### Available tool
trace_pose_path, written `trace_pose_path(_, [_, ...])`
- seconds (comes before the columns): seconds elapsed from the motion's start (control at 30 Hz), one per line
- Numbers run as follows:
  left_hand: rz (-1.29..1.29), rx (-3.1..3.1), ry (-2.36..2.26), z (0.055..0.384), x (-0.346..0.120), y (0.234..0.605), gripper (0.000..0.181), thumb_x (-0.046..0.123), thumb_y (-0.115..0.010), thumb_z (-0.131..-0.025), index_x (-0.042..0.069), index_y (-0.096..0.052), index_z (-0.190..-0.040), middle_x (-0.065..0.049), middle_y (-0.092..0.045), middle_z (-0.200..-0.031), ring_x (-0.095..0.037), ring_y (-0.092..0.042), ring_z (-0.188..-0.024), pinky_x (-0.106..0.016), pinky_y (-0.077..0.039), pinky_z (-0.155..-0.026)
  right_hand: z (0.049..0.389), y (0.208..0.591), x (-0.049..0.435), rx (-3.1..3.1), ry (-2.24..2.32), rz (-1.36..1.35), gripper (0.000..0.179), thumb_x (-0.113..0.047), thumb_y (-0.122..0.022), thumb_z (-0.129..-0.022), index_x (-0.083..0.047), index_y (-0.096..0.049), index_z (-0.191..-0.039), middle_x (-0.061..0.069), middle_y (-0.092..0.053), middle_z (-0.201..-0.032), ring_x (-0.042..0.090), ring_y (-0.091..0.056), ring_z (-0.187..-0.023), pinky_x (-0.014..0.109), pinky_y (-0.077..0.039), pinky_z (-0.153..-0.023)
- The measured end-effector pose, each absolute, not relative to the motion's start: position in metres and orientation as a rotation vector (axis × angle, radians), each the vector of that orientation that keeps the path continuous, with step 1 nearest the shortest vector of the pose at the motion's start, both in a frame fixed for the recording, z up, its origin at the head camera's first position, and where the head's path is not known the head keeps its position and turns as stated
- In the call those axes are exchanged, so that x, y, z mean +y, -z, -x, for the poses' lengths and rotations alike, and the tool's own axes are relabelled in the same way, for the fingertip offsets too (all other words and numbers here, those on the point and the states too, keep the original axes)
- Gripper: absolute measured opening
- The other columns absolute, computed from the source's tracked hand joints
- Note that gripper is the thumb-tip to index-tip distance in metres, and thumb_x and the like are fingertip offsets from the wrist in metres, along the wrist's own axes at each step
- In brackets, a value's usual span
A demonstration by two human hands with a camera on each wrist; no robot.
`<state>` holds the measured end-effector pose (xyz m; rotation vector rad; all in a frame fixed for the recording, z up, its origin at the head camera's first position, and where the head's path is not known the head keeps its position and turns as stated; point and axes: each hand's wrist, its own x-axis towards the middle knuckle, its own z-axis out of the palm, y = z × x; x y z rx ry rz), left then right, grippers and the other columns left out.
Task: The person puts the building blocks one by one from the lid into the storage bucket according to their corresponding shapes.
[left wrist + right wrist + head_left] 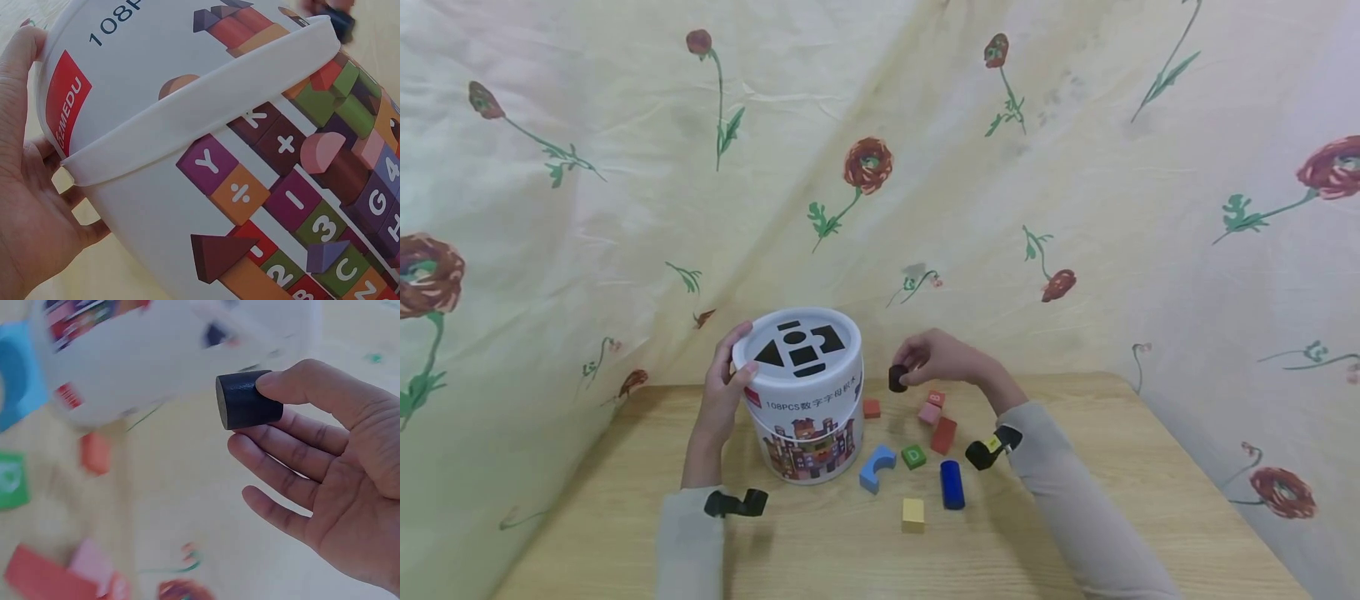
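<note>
A white block bucket [808,417] stands on the table, its lid [760,333] cut with several shaped holes. My left hand [727,375] grips the bucket's left side near the top, with the thumb at the lid's edge and the fingers around the far side. To the right of the bucket, my right hand [936,357] pinches a short black cylinder block [250,400] between thumb and fingers, up above the tabletop. In the right wrist view the block's flat end faces the bucket and the lower fingers are spread.
On the wooden table [820,542] lie a blue arch block [876,468], a green letter block [913,457], a dark blue cylinder [952,485], a yellow block [913,515], a pink block [929,414] and several red blocks [943,435]. A flowered cloth [775,208] hangs behind.
</note>
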<state>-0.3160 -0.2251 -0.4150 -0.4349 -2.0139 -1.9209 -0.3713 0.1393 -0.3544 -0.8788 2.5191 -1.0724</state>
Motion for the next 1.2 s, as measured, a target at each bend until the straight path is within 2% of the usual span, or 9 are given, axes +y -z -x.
trace_pose_path(0.1, [0.435, -2.018, 1.921, 0.317, -0.225, 0.415, 0.061, 0.022, -0.05, -0.098, 0.025, -0.036, -0.157, -0.002, -0.038, -0.155, -0.035, -0.045, -0.131, -0.017, -0.053, -0.092, 0.363, 0.337, 0.137, 2.532, 1.12, 0.914, 0.024, -0.009, -0.073, -0.088, -0.008, -0.071, -0.111, 0.008, -0.074, -0.105, 0.022, -0.068, -0.098, 0.036, -0.056, -0.087])
trace_pose_path(0.23, [0.429, -2.015, 1.929, 0.317, -0.225, 0.415, 0.061, 0.023, -0.05, -0.097, 0.025, -0.036, -0.157, -0.003, -0.038, -0.156, -0.031, -0.046, -0.13, -0.017, -0.053, -0.092, 0.356, 0.317, 0.131, 2.559, 1.165, 0.976, 0.022, -0.012, -0.073, -0.088, -0.011, -0.07, -0.11, 0.006, -0.073, -0.103, 0.024, -0.067, -0.096, 0.035, -0.054, -0.083])
trace_pose_path(0.33, [0.42, -2.017, 1.93, 0.317, -0.225, 0.414, 0.061, 0.023, -0.05, -0.097, 0.025, -0.036, -0.157, -0.003, -0.038, -0.155, -0.026, -0.047, -0.128, -0.017, -0.053, -0.092, 0.355, 0.306, 0.123, 2.562, 1.218, 1.039, 0.022, -0.011, -0.074, -0.089, -0.009, -0.07, -0.11, 0.007, -0.072, -0.104, 0.025, -0.067, -0.098, 0.039, -0.055, -0.088])
trace_pose_path(0.43, [0.41, -2.029, 1.922, 0.317, -0.226, 0.414, 0.061, 0.023, -0.05, -0.098, 0.026, -0.036, -0.157, -0.004, -0.04, -0.155, -0.028, -0.048, -0.128, -0.017, -0.053, -0.092, 0.353, 0.298, 0.115, 2.558, 1.288, 1.066, 0.023, -0.009, -0.074, -0.088, -0.007, -0.069, -0.111, 0.009, -0.071, -0.105, 0.025, -0.066, -0.101, 0.042, -0.054, -0.095])
trace_pose_path(0.57, [0.399, -2.042, 1.916, 0.317, -0.226, 0.414, 0.06, 0.023, -0.05, -0.099, 0.027, -0.035, -0.157, -0.005, -0.042, -0.154, -0.028, -0.05, -0.127, -0.017, -0.053, -0.092, 0.353, 0.293, 0.102, 2.583, 1.352, 1.045, 0.024, -0.014, -0.076, -0.088, -0.01, -0.069, -0.111, 0.007, -0.071, -0.106, 0.023, -0.066, -0.104, 0.043, -0.053, -0.097])
trace_pose_path(0.8, [0.401, -2.042, 1.915, 0.316, -0.226, 0.414, 0.06, 0.024, -0.051, -0.099, 0.027, -0.035, -0.157, -0.004, -0.04, -0.155, -0.019, -0.051, -0.124, -0.018, -0.053, -0.092, 0.354, 0.287, 0.078, 2.595, 1.432, 1.096, 0.023, -0.015, -0.075, -0.089, -0.01, -0.07, -0.11, 0.006, -0.072, -0.105, 0.023, -0.065, -0.103, 0.046, -0.05, -0.099])
trace_pose_path(1.2, [0.396, -2.048, 1.907, 0.318, -0.226, 0.415, 0.061, 0.024, -0.05, -0.098, 0.027, -0.035, -0.157, 0.0, -0.035, -0.159, -0.02, -0.046, -0.129, -0.016, -0.051, -0.094, 0.358, 0.293, 0.031, 2.692, 1.444, 1.092, 0.027, -0.014, -0.077, -0.089, -0.006, -0.071, -0.113, 0.009, -0.073, -0.107, 0.022, -0.065, -0.103, 0.043, -0.051, -0.099])
